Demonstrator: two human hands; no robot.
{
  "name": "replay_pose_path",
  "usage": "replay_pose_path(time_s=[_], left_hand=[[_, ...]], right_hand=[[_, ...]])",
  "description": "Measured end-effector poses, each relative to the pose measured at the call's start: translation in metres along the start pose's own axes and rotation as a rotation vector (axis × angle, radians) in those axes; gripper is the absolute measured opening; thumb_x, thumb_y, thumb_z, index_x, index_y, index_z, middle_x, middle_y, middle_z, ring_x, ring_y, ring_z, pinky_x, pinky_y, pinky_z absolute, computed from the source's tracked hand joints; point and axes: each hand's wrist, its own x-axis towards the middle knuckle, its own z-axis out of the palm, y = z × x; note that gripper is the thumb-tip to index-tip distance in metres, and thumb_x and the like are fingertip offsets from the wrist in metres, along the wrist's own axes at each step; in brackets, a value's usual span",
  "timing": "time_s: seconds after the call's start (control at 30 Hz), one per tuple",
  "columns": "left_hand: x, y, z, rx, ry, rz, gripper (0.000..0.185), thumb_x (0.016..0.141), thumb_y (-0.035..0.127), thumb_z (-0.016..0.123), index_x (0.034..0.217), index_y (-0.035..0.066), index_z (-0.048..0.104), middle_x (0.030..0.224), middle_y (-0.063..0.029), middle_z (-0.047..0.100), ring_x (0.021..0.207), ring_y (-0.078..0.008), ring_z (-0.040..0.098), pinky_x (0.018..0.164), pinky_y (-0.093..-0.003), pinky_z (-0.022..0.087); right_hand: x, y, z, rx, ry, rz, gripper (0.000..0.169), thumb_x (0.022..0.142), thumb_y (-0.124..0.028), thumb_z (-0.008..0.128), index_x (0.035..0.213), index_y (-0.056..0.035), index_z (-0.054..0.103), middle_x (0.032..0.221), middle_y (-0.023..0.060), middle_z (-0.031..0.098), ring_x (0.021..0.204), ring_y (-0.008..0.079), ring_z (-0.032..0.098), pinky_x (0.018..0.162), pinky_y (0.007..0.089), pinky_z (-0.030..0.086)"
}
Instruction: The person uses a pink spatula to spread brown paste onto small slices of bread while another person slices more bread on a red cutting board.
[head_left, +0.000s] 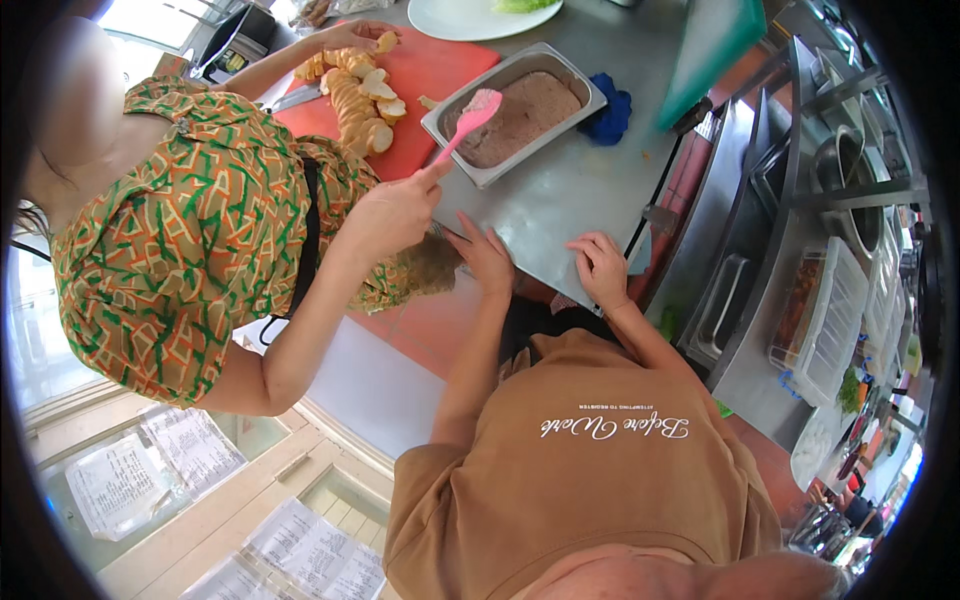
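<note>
My left hand (487, 259) rests at the front edge of a steel worktable (540, 217), empty, with its fingers spread. On the same edge, farther right, lies my right hand (602, 271), its fingers loosely bent and nothing in them. Beyond both hands stands a rectangular steel food pan (486, 178) partly filled with a pinkish-brown paste (544, 112). A co-worker's hand (397, 206) holds a pink spatula (469, 124) over the pan, paste on its blade. The co-worker's other hand (356, 34) touches a bread slice at the red cutting board (442, 64).
Sliced bread (356, 112) and a knife (296, 97) lie on the board. A blue cloth (609, 112) sits beside the pan, and a white plate (450, 19) stands behind. At right are a green board (709, 60) and steel counter with a lidded plastic container (817, 322).
</note>
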Motion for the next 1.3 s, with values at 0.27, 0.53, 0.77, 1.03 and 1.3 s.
replay_pose_path(time_s=[0.27, 0.53, 0.77, 1.03, 1.3], left_hand=[[-0.001, -0.003, 0.008, -0.033, -0.01, -0.036, 0.07, 0.097, 0.013, 0.055, 0.156, -0.002, 0.021, 0.152, -0.0462, 0.012, 0.144, -0.0585, 0.017, 0.119, -0.0558, 0.019], [-0.001, 0.001, 0.011, -0.049, -0.005, -0.033, 0.07, 0.098, 0.014, 0.055, 0.157, 0.0, 0.021, 0.152, -0.0465, 0.012, 0.144, -0.0588, 0.017, 0.119, -0.0561, 0.019], [-0.001, 0.002, 0.013, -0.021, 0.002, -0.019, 0.07, 0.098, 0.015, 0.056, 0.157, 0.0, 0.022, 0.152, -0.0471, 0.013, 0.143, -0.0598, 0.017, 0.118, -0.057, 0.02], [0.0, 0.003, 0.015, 0.003, -0.032, -0.012, 0.067, 0.102, 0.019, 0.049, 0.158, 0.0, 0.018, 0.152, -0.0479, 0.01, 0.144, -0.0601, 0.015, 0.12, -0.0541, 0.019], [0.004, 0.008, 0.011, 0.01, -0.041, -0.022, 0.067, 0.102, 0.019, 0.049, 0.158, 0.0, 0.017, 0.152, -0.0479, 0.01, 0.144, -0.0594, 0.016, 0.12, -0.0535, 0.018]], right_hand=[[0.005, 0.003, 0.0, -0.004, 0.033, -0.006, 0.017, 0.081, -0.001, 0.065, 0.09, -0.0122, 0.073, 0.094, 0.0059, 0.064, 0.09, 0.0279, 0.063, 0.078, 0.0392, 0.051], [0.005, 0.006, -0.003, -0.005, 0.04, -0.012, 0.017, 0.081, -0.001, 0.064, 0.091, -0.0115, 0.073, 0.094, 0.0061, 0.064, 0.089, 0.028, 0.063, 0.078, 0.0393, 0.051], [0.006, 0.007, -0.005, 0.001, 0.03, -0.007, 0.016, 0.082, -0.002, 0.064, 0.091, -0.0116, 0.073, 0.094, 0.0064, 0.064, 0.089, 0.0287, 0.063, 0.078, 0.0395, 0.051], [0.007, 0.008, -0.006, 0.01, 0.029, 0.009, 0.016, 0.082, -0.002, 0.064, 0.091, -0.0127, 0.072, 0.095, 0.0061, 0.063, 0.089, 0.029, 0.063, 0.08, 0.0403, 0.051], [0.01, 0.009, -0.007, 0.005, 0.02, 0.009, 0.016, 0.082, -0.002, 0.064, 0.091, -0.0123, 0.072, 0.094, 0.0059, 0.063, 0.089, 0.0285, 0.063, 0.078, 0.0392, 0.051]])
